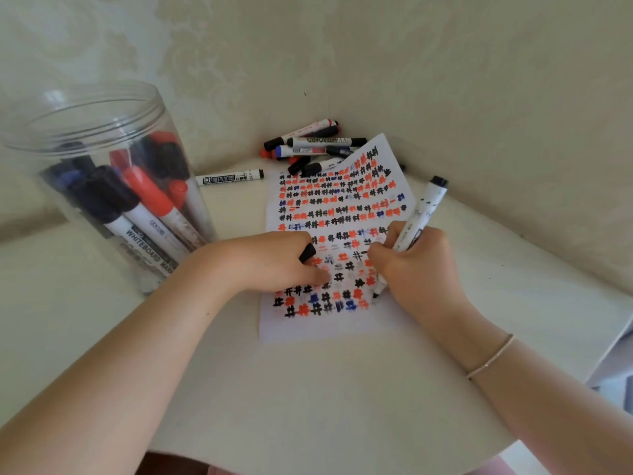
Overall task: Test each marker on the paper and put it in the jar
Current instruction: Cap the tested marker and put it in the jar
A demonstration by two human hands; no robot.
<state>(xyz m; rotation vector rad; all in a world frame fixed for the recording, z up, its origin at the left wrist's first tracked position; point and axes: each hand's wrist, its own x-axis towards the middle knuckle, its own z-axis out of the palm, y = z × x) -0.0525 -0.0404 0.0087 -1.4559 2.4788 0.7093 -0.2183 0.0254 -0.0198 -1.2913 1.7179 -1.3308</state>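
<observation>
A white paper (342, 323) covered with rows of black, red and blue hash marks lies on the table. My right hand (416, 269) grips an uncapped black marker (424, 210), its tip touching the paper's lower right part. My left hand (277, 260) presses on the paper and holds the black cap (307, 252) between its fingers. A clear plastic jar (102, 186) stands at the left with several black, blue and red markers inside. A pile of markers (311, 145) lies behind the paper against the wall.
One black-capped marker (229, 178) lies alone between the jar and the paper. The white table (308, 389) sits in a wall corner; its rounded edge runs along the bottom and right. A thin bracelet is on my right wrist.
</observation>
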